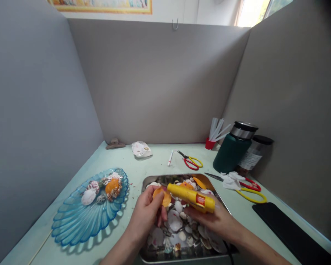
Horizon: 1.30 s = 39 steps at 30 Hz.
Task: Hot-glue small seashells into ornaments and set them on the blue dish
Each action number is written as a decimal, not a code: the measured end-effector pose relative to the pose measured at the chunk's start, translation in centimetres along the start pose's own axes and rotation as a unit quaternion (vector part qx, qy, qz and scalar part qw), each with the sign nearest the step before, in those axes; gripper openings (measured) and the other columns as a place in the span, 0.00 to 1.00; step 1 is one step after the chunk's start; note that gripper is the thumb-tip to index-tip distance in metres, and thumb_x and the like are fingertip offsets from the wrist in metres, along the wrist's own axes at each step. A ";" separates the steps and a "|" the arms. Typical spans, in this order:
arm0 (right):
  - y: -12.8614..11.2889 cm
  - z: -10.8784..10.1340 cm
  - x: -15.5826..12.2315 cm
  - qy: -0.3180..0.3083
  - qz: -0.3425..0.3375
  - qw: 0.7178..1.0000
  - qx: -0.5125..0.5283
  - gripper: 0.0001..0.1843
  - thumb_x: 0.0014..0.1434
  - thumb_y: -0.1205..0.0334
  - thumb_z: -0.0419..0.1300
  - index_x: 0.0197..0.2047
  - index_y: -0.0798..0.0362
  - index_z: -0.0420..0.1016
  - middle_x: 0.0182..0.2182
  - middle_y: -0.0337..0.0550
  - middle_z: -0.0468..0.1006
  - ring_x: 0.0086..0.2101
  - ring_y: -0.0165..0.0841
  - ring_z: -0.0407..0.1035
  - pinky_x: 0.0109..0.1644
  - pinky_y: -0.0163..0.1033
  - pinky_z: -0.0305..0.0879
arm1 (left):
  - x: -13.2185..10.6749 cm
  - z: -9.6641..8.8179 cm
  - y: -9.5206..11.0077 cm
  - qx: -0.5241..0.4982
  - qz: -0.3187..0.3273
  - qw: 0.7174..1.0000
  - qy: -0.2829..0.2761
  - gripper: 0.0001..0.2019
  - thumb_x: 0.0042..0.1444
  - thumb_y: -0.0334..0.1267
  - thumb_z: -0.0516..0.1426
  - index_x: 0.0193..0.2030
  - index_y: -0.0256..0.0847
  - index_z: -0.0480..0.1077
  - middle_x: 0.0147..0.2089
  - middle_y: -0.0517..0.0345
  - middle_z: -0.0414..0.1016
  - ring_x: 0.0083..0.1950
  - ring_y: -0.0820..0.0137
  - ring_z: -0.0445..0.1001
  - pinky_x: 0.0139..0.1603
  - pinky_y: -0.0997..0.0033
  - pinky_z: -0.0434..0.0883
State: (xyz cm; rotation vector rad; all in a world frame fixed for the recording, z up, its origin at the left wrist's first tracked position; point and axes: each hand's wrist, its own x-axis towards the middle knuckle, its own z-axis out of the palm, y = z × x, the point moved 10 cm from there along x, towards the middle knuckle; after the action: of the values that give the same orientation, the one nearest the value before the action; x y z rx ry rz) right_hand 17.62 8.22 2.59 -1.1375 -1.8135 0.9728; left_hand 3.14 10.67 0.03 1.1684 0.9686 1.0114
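Observation:
My left hand (145, 216) pinches an orange scallop shell (162, 197) above the metal tray (146, 183) of mixed shells. My right hand (213, 220) grips a yellow glue gun (191, 197), its nozzle pointing left and touching the orange shell. Both hands hover over the tray's near half. To the left lies a blue shell-shaped glass plate (79, 221) with several shells (105, 188) stuck on its far part, one of them orange.
Grey partition walls close in three sides. At the back stand a dark green flask (233, 149), a dark jar (255, 154), a red cup of glue sticks (213, 137), scissors (191, 161), a white marker (170, 157) and a crumpled packet (141, 149). Larger scissors (249, 189) and a black phone (289, 232) lie on the right.

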 end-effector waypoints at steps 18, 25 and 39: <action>-0.3 -0.1 0.0 -0.004 0.005 1.000 0.008 0.13 0.58 0.54 0.61 0.41 0.54 0.76 0.37 0.45 0.79 0.38 0.39 0.73 0.42 0.37 0.70 | -0.1 -1.3 0.6 -0.107 0.032 0.993 0.044 0.16 0.53 0.49 0.57 0.39 0.38 0.64 0.25 0.62 0.73 0.15 0.78 0.63 0.14 0.80 0.59; -0.3 -0.2 -0.1 0.012 -0.010 0.999 -0.042 0.12 0.59 0.54 0.59 0.38 0.53 0.75 0.34 0.43 0.78 0.34 0.38 0.72 0.39 0.39 0.69 | -0.4 -0.8 0.7 -0.115 0.018 0.993 0.028 0.15 0.55 0.49 0.55 0.37 0.39 0.63 0.25 0.61 0.73 0.15 0.78 0.64 0.14 0.80 0.60; -0.6 -0.1 0.0 0.004 -0.020 0.999 -0.043 0.11 0.59 0.54 0.59 0.39 0.53 0.75 0.33 0.42 0.78 0.34 0.37 0.71 0.38 0.39 0.68 | -0.3 -0.9 0.3 -0.129 0.018 0.991 0.025 0.13 0.55 0.44 0.55 0.43 0.39 0.60 0.25 0.63 0.71 0.15 0.78 0.64 0.14 0.81 0.59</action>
State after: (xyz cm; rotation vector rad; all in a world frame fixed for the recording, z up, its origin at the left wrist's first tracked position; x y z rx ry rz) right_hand 17.53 8.05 3.22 -1.1510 -1.8808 0.8735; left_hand 2.21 10.63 0.19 0.9520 0.8300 1.1624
